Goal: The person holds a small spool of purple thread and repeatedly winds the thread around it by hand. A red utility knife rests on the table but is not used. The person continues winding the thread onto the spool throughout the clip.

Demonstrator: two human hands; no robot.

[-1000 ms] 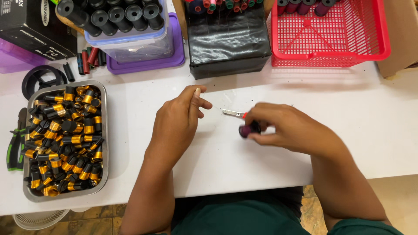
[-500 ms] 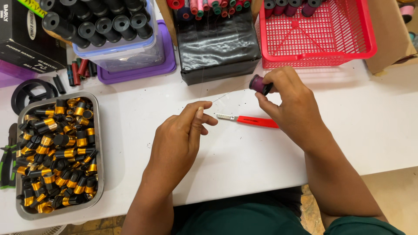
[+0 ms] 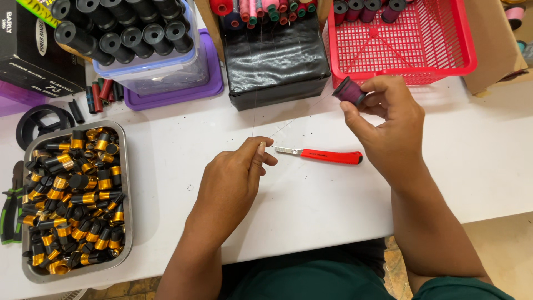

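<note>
Around the white worktable
A steel tray of black-and-gold caps sits at the left, green pliers beside it; at the back stand a clear tub of black spools, a black-wrapped box and a red basket.

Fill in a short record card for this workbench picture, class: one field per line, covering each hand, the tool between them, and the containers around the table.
Right hand: holds a small purple spool, raised near the red basket
Left hand: fingertips pinched on a fine thread running toward the spool
Tool: red utility knife, lying on the white table between the hands
Left side: metal tray of black-and-gold caps
Back: clear tub of black spools; black-wrapped box
</note>
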